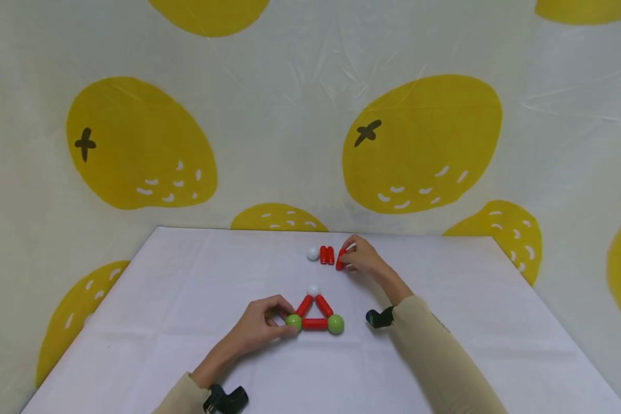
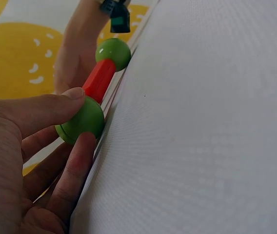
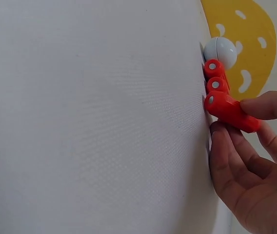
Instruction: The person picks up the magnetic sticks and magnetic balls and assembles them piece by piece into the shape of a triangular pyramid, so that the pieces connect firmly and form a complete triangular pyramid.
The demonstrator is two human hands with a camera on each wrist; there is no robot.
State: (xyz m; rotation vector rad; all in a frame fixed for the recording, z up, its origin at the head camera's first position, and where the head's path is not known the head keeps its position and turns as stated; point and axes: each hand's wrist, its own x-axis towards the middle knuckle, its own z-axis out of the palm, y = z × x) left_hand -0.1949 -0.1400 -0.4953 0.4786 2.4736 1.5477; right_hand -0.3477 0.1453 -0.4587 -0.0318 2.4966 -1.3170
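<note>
Fruit-print sheeting [image 1: 279,144] is seen behind a white tabletop [image 1: 424,368], where one green ball [image 1: 294,322] of a triangle [image 1: 314,324] is pinched between fingers of the left hand [image 1: 253,326]; farther back, a red rod [image 3: 232,114] is pinched by the right hand [image 1: 363,258] beside two rods [image 1: 323,255] and a white ball [image 1: 313,253].

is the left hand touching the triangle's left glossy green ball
Touching: the left wrist view shows the left hand pinching the glossy green ball, no gap visible.
</note>
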